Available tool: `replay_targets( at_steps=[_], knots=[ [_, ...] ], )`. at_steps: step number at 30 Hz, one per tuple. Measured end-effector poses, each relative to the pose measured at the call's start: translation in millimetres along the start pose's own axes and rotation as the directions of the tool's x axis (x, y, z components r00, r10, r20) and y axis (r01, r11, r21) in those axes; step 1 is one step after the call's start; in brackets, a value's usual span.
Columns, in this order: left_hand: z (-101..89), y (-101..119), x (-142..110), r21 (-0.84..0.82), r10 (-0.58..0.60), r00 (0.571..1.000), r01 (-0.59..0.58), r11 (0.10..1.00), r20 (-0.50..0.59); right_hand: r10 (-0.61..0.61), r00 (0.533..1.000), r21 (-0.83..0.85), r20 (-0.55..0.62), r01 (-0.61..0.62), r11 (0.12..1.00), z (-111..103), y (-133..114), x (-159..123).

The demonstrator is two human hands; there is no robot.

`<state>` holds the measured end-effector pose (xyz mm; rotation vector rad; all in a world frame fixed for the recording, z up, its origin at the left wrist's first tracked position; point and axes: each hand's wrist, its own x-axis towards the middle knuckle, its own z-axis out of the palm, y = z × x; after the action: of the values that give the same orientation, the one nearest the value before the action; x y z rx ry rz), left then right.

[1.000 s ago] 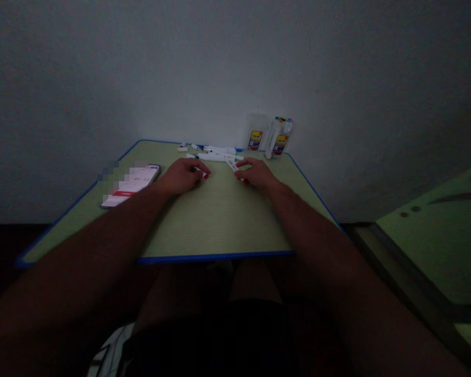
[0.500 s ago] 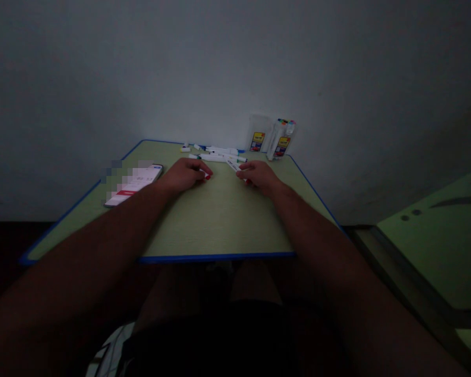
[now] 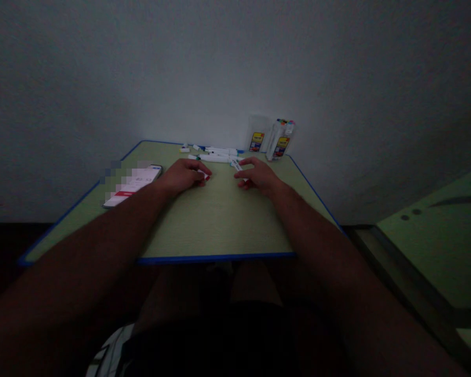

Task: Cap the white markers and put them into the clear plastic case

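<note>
Between the fingertips of my left hand (image 3: 181,175) is a small white piece with a red end, which looks like a marker cap (image 3: 207,177); the fingers partly cover it. My right hand (image 3: 260,175) has its fingers around a white marker (image 3: 236,165) with dark print. Its upper end points away from me and leans left, and some red shows at the lower end by the fingers. The two hands are apart, low over the table. Just beyond them lie several white markers (image 3: 219,158) in a loose group.
A phone with a lit screen (image 3: 135,184) lies left of my left forearm. Two clear plastic cases stand by the wall: a left one (image 3: 257,137) and a right one (image 3: 279,141) with colourful marker ends. The pale table (image 3: 220,225) has a blue edge. An eraser-like white block (image 3: 184,150) lies at the back.
The fingers of my right hand have shifted and spread on the marker, which has turned slightly and moved a little right. My left hand has hardly moved.
</note>
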<state>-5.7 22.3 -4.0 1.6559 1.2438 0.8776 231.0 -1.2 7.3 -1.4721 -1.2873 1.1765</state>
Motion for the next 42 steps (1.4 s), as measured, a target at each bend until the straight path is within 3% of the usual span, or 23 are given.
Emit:
replay_targets(
  at_steps=[14, 35, 42],
  knots=[
    [1.8, 2.6, 0.5, -0.3, -0.034, 0.998, 0.049, 0.953, 0.057, -0.048, 0.997, 0.059, 0.058, 0.045, 0.997, 0.0, 0.8, -1.9],
    [-0.1, 0.2, 1.3, -0.322, -0.002, 0.997, 0.025, 0.946, 0.071, -0.076, 0.995, -0.02, 0.063, 0.077, 0.997, 2.1, 4.3, 0.0],
    [0.6, 0.3, 1.6, -0.365, -0.034, 0.999, 0.041, 0.93, 0.027, -0.106, 0.992, -0.052, 0.061, 0.11, 0.993, 1.2, 8.6, 4.1]
  ],
)
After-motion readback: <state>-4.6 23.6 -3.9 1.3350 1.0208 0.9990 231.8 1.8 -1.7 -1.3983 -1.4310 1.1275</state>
